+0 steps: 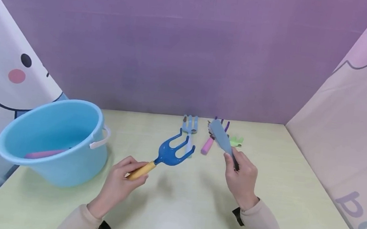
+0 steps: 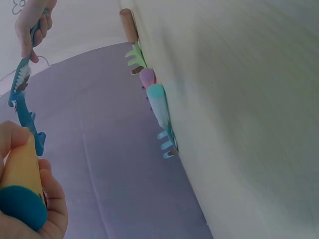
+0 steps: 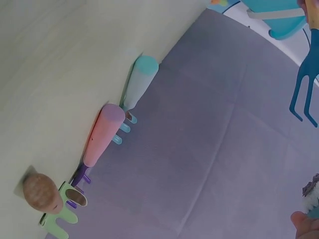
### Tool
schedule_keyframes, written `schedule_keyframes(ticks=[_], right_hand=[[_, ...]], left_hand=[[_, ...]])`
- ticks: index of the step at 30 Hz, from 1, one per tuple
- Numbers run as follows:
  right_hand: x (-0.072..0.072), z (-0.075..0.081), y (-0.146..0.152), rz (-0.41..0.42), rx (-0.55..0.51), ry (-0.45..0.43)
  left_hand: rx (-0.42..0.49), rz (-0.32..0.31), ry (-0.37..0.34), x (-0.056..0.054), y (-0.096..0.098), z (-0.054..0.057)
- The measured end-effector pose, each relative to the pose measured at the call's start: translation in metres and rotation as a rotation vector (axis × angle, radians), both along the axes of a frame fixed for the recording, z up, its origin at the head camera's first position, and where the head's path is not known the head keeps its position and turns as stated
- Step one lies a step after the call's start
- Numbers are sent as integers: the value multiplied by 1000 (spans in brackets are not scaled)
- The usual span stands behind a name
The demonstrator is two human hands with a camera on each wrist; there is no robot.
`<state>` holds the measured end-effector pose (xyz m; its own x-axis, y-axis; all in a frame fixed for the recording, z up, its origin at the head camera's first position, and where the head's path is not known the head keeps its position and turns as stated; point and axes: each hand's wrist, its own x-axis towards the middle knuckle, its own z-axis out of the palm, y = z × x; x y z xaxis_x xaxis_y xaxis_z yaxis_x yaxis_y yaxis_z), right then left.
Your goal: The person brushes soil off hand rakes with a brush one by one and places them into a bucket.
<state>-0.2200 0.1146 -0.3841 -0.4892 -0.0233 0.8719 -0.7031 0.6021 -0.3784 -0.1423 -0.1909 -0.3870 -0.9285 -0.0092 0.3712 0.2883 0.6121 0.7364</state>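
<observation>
My left hand [image 1: 121, 178] grips the yellow handle of a blue three-pronged garden hand rake [image 1: 169, 155], its prongs pointing up and right over the table. My right hand [image 1: 242, 177] holds a brush [image 1: 221, 136] by its dark handle, grey-blue back toward the head camera. White bristles with a brown clump on them show on this brush [image 2: 21, 79] in the left wrist view. Behind the two held tools lie a light blue fork [image 1: 189, 126], a purple rake with a pink handle [image 1: 207, 146] and a light green rake [image 1: 235, 141], partly hidden by the brush and right hand.
A large light blue bucket [image 1: 75, 166] with a white handle stands at the left of the table [image 1: 173, 216]. Inside it lies a pink long object [image 1: 45, 154]. A purple cloth wall [image 1: 189, 56] rises behind the table, and printed panels stand on both sides.
</observation>
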Motion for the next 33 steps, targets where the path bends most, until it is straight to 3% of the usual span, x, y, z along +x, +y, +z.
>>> schedule_keyframes(ticks=[7, 19, 27, 33], right_hand=[[0, -2, -1, -15, 10, 1], [1, -3, 0, -9, 31, -10], [0, -3, 2, -4, 43, -14], [-1, -5, 2, -7, 67, -34]], left_hand=[[-11, -12, 49, 0, -1, -1], [-96, 24, 100, 3, -8, 10], [-166, 87, 267, 13, -21, 25], [-215, 143, 449, 28, -53, 43]])
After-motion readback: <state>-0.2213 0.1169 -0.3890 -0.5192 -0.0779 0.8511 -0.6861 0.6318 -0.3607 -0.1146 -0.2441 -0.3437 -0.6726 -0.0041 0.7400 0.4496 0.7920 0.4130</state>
